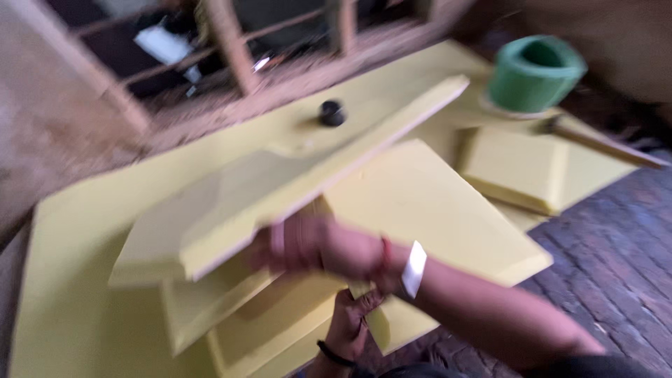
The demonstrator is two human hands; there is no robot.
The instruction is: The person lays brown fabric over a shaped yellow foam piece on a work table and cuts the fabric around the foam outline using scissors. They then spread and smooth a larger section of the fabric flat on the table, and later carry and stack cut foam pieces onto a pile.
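Observation:
The view is blurred by motion. My right hand point(308, 246) reaches in from the lower right and grips the underside of a long pale-yellow board point(294, 185), which is lifted and tilted, its far end pointing up to the right. A red thread and a white tag sit at that wrist. My left hand point(353, 315), with a black wristband, comes up from the bottom edge, and its fingers curl on the edge of a lower yellow panel point(434, 210). More stepped yellow pieces point(217, 308) lie under the lifted board.
Everything rests on a large yellow sheet point(70, 294). A small black knob point(332, 112) sits on it further back. At the back right stand a green round container point(535, 73), a wooden-handled tool point(602, 143) and another yellow panel point(518, 168). Brick floor point(616, 252) lies to the right, and a wooden frame point(231, 49) stands behind.

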